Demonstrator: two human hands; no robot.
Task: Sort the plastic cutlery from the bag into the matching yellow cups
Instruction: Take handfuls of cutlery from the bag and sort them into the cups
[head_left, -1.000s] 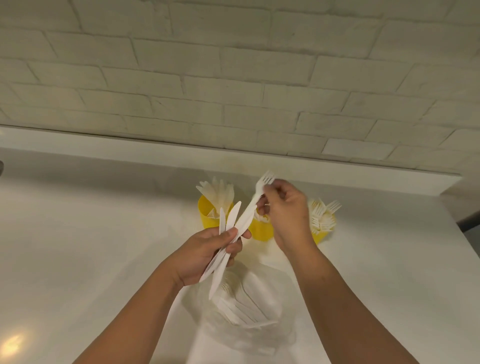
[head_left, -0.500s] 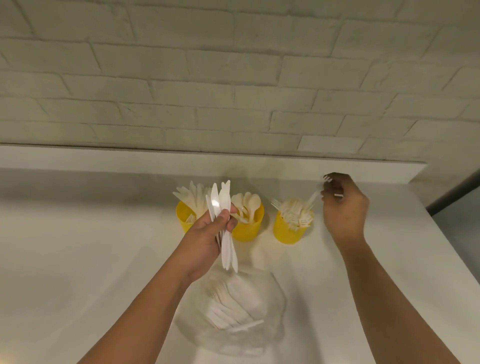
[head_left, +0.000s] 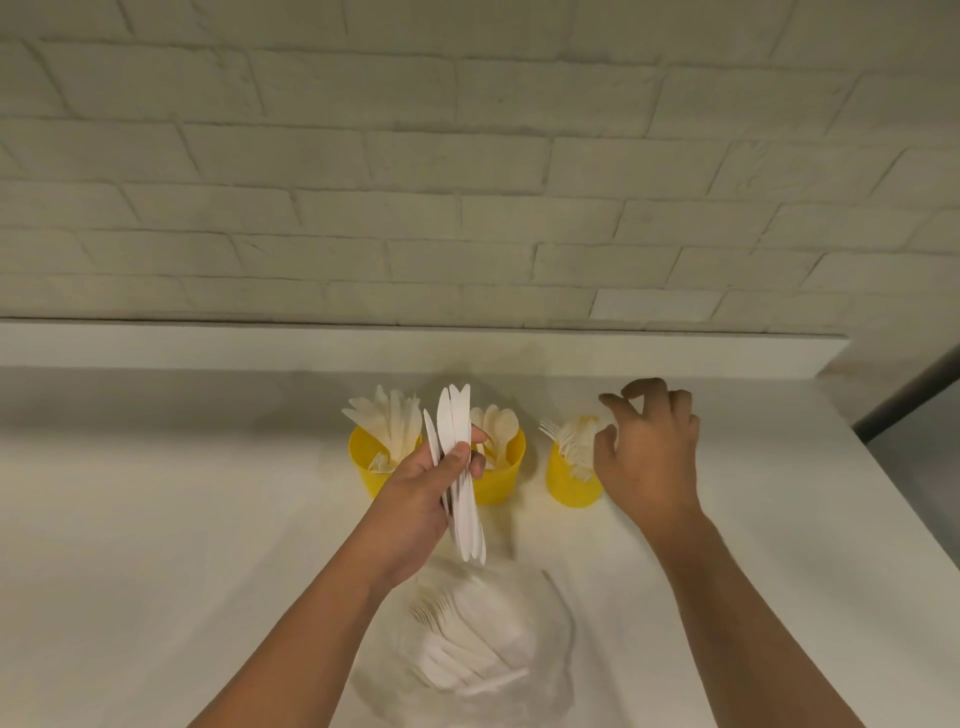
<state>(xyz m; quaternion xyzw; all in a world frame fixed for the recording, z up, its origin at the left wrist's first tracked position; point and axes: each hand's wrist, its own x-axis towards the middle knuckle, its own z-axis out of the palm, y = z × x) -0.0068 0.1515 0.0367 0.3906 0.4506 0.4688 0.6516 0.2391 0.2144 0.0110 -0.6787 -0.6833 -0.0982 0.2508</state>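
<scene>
Three yellow cups stand in a row on the white counter. The left cup holds knives, the middle cup holds spoons, the right cup holds forks. My left hand grips a bunch of white plastic knives upright, in front of the left and middle cups. Just right of the fork cup, my right hand hovers with its fingers spread and nothing in them. A clear plastic bag with several white cutlery pieces lies on the counter below my left hand.
The white counter runs to a raised ledge under a pale brick wall. The counter's right edge drops off toward a dark floor strip.
My right hand carried a fork from the bunch over to the right cup and let it go; its fingers are now spread. My left hand turned the knives upright.
</scene>
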